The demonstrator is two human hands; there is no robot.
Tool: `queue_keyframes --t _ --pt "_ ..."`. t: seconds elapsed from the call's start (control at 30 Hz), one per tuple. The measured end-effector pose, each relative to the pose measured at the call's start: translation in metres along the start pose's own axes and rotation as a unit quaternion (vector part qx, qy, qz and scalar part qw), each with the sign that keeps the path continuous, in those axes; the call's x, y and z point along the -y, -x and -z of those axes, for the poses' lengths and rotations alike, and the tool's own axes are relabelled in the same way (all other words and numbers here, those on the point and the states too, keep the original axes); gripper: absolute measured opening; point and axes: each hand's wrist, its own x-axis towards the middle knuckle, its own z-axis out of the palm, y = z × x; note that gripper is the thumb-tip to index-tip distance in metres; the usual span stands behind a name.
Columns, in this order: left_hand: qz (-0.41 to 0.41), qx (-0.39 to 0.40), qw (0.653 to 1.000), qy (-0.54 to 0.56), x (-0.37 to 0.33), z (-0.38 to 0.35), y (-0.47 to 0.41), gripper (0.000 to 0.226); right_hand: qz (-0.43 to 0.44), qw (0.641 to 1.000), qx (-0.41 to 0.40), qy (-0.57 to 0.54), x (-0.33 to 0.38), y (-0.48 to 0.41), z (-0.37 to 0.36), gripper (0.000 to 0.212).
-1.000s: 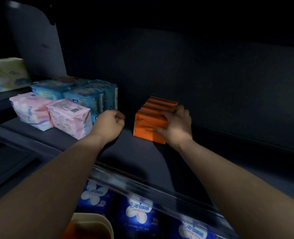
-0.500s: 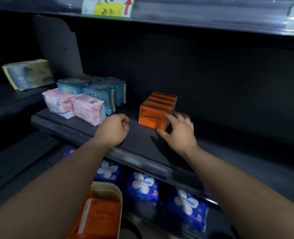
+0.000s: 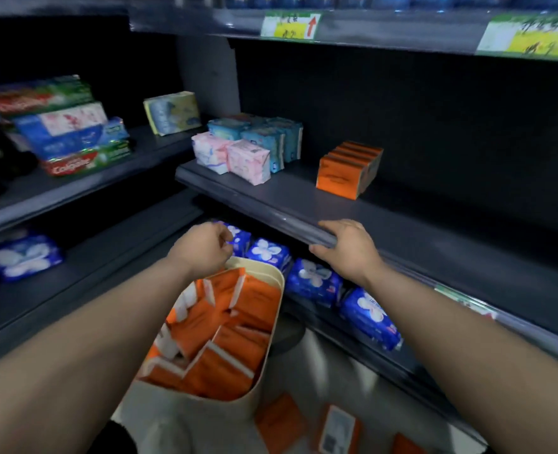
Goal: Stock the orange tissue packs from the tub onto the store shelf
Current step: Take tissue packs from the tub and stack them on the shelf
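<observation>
Two bare hands out in front, neither holding a pack. Left hand (image 3: 205, 249): fingers curled into a loose fist with nothing inside, poised just above the far rim of the cream tub (image 3: 279, 290). Right hand (image 3: 346, 247): fingers loosely bent at the front rail of the shelf (image 3: 418, 231), thumb below the rail's edge, pinching nothing. Touching the rail or just clear of it, cannot tell.

Below the left fist and nearer the body, inside the tub: a jumbled heap of orange tissue packs (image 3: 225, 339), tilted every way, white edges showing here and there. Beyond the right hand, farther in on the shelf and well apart from the fingers: a short row of orange packs (image 3: 349, 170), upright, pressed face to face, running toward the back wall. Under the right forearm, on the floor beside the tub: a few loose orange packs (image 3: 277, 424), blurred.

Beyond the left fist, on the same shelf: pink packs (image 3: 244, 158) touching teal packs (image 3: 271, 139), well left of the orange row. Between the two hands and lower down, on the shelf beneath: dark-blue packs (image 3: 313, 278) with white flowers. Far left of the left hand, on a neighbouring shelf: stacked toothpaste boxes (image 3: 71, 136). High above both hands: yellow-green price tags (image 3: 290, 24) on the upper rail.
</observation>
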Motion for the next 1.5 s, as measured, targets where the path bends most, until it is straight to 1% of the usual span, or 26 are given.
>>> queue_keyframes --t 0.1,0.23,0.33,0.47,0.63,0.73,0.8,0.87,0.9,1.03,1.17,1.27,1.4,1.43,1.5 --pt "0.039 0.015 0.999 0.011 0.018 -0.013 0.01 0.022 -0.003 0.999 0.034 -0.018 0.01 0.013 -0.019 0.053" --pt "0.076 0.048 0.995 0.031 0.037 -0.058 0.005 0.029 -0.005 0.995 0.084 -0.047 0.014 0.019 -0.048 0.043" --pt "0.079 0.082 0.993 0.036 0.043 -0.093 -0.008 0.033 -0.008 0.994 0.095 -0.057 0.01 0.016 -0.069 0.036" --pt "0.057 0.118 0.99 0.051 0.049 -0.127 -0.028 0.049 -0.028 0.991 0.106 -0.072 0.002 0.009 -0.088 0.031" --pt "0.099 0.143 0.978 0.114 0.06 -0.163 -0.049 0.065 -0.047 0.988 0.118 -0.09 -0.014 -0.002 -0.106 0.032" --pt "0.114 0.151 0.976 0.107 0.064 -0.173 -0.055 0.064 -0.063 0.986 0.122 -0.094 -0.02 -0.007 -0.115 0.038" --pt "0.114 0.148 0.978 0.094 0.067 -0.171 -0.057 0.057 -0.066 0.984 0.122 -0.111 -0.02 -0.01 -0.119 0.037" --pt "0.11 0.122 0.983 0.08 0.071 -0.158 -0.058 0.043 -0.065 0.981 0.13 -0.125 -0.016 -0.013 -0.124 0.033" --pt "0.113 0.098 0.986 0.077 0.074 -0.148 -0.058 0.04 -0.063 0.981 0.134 -0.124 -0.014 -0.016 -0.128 0.033" --pt "0.121 -0.008 0.985 0.121 0.098 -0.109 -0.052 0.045 -0.054 0.983 0.149 -0.093 -0.006 -0.033 -0.152 0.042" --pt "0.13 -0.071 0.976 0.162 0.121 -0.082 -0.047 0.039 -0.024 0.978 0.206 -0.023 0.009 -0.049 -0.178 0.054" --pt "0.15 -0.103 0.958 0.222 0.136 -0.074 -0.048 0.039 -0.024 0.969 0.243 -0.024 0.019 -0.061 -0.198 0.062" --pt "0.167 -0.134 0.934 0.285 0.145 -0.071 -0.047 0.036 -0.043 0.955 0.29 -0.048 0.029 -0.07 -0.222 0.048" --pt "0.173 -0.137 0.93 0.294 0.145 -0.071 -0.047 0.035 -0.049 0.952 0.297 -0.051 0.03 -0.071 -0.226 0.047" --pt "0.176 -0.137 0.925 0.306 0.147 -0.072 -0.048 0.034 -0.052 0.946 0.316 -0.04 0.031 -0.072 -0.234 0.053"
